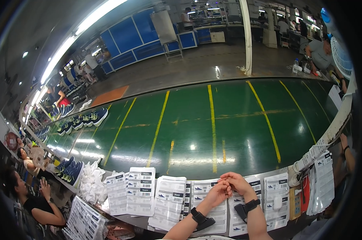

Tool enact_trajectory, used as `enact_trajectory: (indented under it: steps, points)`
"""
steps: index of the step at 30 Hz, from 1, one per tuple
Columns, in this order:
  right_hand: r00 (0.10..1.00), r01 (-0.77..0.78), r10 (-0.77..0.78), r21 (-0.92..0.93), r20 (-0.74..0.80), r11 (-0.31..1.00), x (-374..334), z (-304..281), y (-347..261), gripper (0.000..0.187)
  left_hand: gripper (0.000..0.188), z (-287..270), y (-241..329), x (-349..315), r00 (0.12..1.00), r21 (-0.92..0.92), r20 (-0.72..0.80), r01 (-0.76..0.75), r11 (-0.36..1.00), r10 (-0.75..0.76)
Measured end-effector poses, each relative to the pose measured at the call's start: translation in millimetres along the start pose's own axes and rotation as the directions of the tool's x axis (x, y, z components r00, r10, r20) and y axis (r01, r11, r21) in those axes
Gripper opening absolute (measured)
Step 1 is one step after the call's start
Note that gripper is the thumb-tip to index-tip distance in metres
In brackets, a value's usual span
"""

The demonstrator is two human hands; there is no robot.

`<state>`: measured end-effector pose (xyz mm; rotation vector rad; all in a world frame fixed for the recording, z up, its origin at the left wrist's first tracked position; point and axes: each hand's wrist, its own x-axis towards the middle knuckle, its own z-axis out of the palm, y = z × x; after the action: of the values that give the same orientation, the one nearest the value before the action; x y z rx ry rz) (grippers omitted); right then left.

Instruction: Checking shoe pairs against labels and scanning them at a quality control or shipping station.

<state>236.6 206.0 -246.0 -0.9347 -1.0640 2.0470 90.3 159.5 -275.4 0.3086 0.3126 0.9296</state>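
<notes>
My left hand (218, 193) and my right hand (241, 185) meet above the sheets at the near edge of the belt. The left fingers are curled in, and the right fingers bend over their tips, so the hands touch each other. No object shows in either of them. Each wrist wears a black strap with a small dark box. Beneath my hands lie stacks of printed label sheets (169, 200), white with dark bars and small blue shoe pictures. A small white object (277, 202) rests on the stack right of my right wrist.
A green conveyor belt (189, 132) with yellow lines crosses in front; navy shoes (85, 121) stand on its left part. Crumpled white paper (93, 182) and more shoes (70, 171) are at near left. A person (37, 200) sits at left, another (321, 54) works at far right beside a fan (341, 56).
</notes>
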Motion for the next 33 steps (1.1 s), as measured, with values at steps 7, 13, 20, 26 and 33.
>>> enact_trajectory:
  steps: [7,13,20,26,33]
  points:
    - [1.0,-0.016,0.017,-0.024,0.022,1.0,3,-3,4,0.024,0.003,-2,2,-1,0.999,-0.01,-0.039,0.011,1.0,-0.012]
    - [0.999,-0.018,0.019,-0.017,0.032,1.0,1,-1,0,0.025,0.003,0,2,-1,0.999,-0.003,-0.041,0.012,1.0,-0.012]
    - [0.999,0.016,-0.014,-0.026,0.053,1.0,3,-6,6,0.026,0.004,0,0,0,0.999,0.013,-0.035,-0.007,1.0,0.007]
    - [0.998,0.02,-0.019,-0.022,0.056,1.0,3,-5,6,0.025,0.004,-2,0,-1,0.999,-0.001,-0.039,-0.013,1.0,0.013]
    - [0.999,0.001,0.0,-0.019,0.039,1.0,7,-8,11,0.026,0.004,-5,1,1,1.0,-0.023,-0.019,-0.003,1.0,0.003]
